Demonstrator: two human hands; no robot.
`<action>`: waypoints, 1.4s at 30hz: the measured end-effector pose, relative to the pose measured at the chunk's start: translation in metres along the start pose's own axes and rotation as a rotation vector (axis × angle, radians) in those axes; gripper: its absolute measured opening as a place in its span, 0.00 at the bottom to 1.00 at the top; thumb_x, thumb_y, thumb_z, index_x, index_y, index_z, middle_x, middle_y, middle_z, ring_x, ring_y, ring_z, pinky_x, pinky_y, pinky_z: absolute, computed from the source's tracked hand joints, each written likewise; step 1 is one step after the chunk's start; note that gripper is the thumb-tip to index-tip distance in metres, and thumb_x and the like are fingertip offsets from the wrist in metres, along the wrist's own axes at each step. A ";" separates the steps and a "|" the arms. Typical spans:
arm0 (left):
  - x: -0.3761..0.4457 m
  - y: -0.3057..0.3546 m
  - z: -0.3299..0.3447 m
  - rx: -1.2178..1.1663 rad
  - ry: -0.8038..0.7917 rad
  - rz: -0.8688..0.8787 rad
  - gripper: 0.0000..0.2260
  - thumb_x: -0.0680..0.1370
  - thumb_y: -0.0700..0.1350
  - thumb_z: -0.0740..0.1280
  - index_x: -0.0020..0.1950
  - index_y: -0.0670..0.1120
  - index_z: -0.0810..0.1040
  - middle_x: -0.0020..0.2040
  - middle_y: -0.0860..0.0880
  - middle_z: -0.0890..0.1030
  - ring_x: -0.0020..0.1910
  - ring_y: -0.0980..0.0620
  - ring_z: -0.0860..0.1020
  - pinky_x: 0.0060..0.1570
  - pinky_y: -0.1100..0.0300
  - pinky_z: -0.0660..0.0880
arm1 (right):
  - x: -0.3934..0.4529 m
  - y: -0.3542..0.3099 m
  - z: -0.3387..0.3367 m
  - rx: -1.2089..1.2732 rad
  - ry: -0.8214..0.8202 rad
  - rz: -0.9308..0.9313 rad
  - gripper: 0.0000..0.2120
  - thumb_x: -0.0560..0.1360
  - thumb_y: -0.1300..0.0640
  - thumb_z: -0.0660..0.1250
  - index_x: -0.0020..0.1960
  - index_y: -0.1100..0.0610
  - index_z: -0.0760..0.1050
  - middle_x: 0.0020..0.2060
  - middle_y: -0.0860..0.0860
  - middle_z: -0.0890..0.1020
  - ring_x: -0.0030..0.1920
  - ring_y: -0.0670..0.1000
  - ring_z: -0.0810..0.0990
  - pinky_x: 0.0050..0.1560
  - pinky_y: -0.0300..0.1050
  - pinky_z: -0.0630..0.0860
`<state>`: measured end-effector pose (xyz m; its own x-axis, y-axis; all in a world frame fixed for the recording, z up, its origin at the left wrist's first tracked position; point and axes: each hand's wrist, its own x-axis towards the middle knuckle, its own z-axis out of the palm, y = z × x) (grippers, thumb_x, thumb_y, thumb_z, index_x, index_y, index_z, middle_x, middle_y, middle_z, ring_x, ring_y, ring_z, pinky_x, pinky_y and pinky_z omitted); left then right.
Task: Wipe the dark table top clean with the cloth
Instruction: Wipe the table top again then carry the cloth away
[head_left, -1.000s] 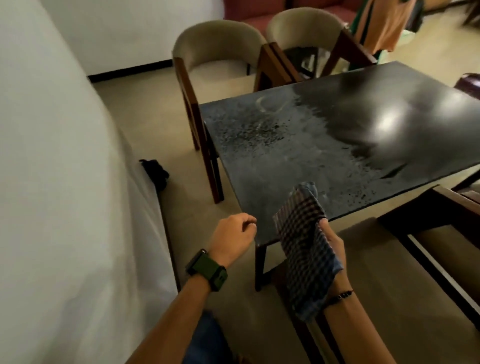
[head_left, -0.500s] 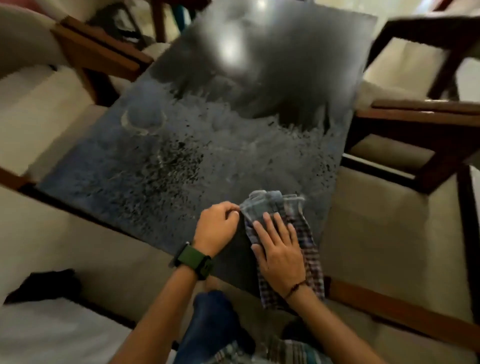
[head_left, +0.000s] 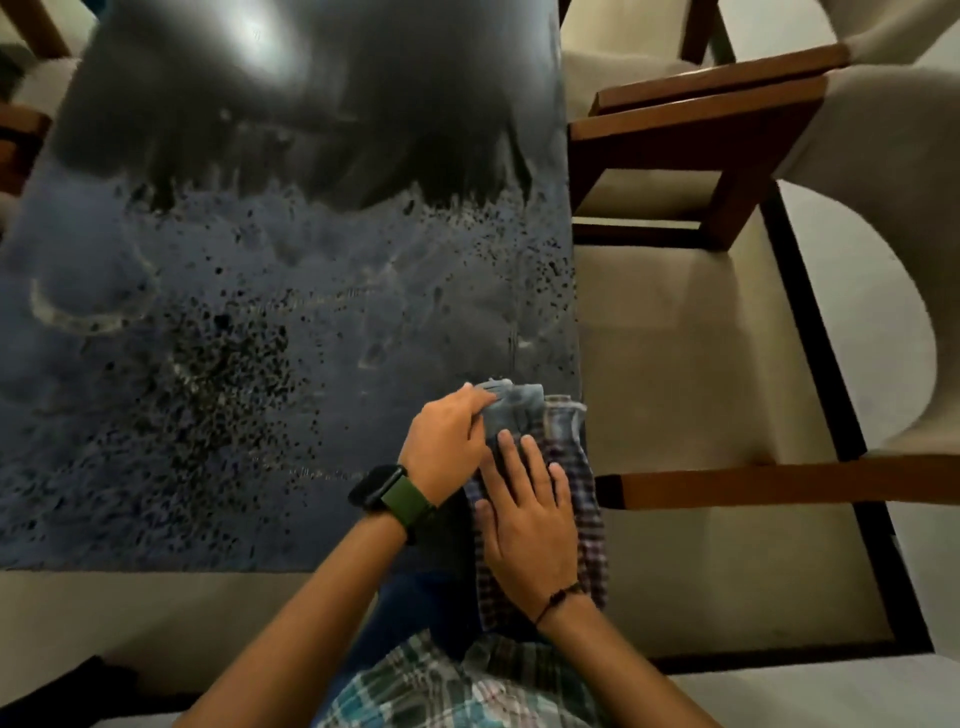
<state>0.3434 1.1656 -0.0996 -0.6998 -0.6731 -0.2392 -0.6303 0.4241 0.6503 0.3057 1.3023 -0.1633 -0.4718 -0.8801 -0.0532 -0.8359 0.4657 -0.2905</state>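
The dark table top (head_left: 291, 322) fills the left and middle of the head view; its near half is dusty grey with black specks and a ring mark, its far half is glossy black. A checked blue cloth (head_left: 563, 431) lies at the table's near right corner, hanging over the edge. My left hand (head_left: 447, 441), with a green watch at the wrist, pinches the cloth's far folded end. My right hand (head_left: 530, 514) lies flat on the cloth with fingers spread, pressing it on the table.
A beige chair with wooden arms (head_left: 727, 467) stands tight against the table's right edge, and another (head_left: 701, 109) sits behind it. More chair parts (head_left: 21, 135) show at the far left. Pale floor (head_left: 104, 613) lies below the near table edge.
The cloth went from hanging in my right hand beside the table to lying on its near right corner. My left hand took hold of its far end, and the view moved over the table.
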 end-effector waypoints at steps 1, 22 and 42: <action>0.000 -0.001 0.001 0.014 -0.003 0.017 0.15 0.76 0.35 0.60 0.62 0.41 0.76 0.63 0.41 0.78 0.67 0.47 0.72 0.63 0.54 0.71 | 0.003 0.001 -0.002 0.005 0.023 -0.008 0.22 0.81 0.48 0.45 0.69 0.53 0.68 0.70 0.54 0.69 0.71 0.55 0.62 0.64 0.56 0.61; 0.092 -0.020 -0.017 0.366 -0.303 0.065 0.29 0.79 0.38 0.59 0.75 0.40 0.47 0.77 0.42 0.46 0.77 0.45 0.44 0.74 0.53 0.51 | 0.231 0.035 -0.017 -0.135 -0.023 0.246 0.29 0.76 0.46 0.44 0.76 0.49 0.50 0.76 0.52 0.53 0.76 0.53 0.50 0.73 0.59 0.47; 0.105 -0.004 -0.014 0.492 -0.404 0.006 0.34 0.79 0.40 0.60 0.74 0.39 0.39 0.76 0.40 0.38 0.76 0.41 0.40 0.74 0.48 0.52 | 0.125 0.050 -0.018 -0.118 -0.054 0.227 0.29 0.76 0.46 0.48 0.76 0.49 0.49 0.75 0.54 0.57 0.75 0.58 0.55 0.68 0.64 0.62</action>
<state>0.2774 1.0844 -0.1173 -0.7148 -0.4294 -0.5520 -0.6398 0.7202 0.2683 0.1997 1.2169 -0.1673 -0.6384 -0.7538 -0.1558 -0.7386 0.6568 -0.1516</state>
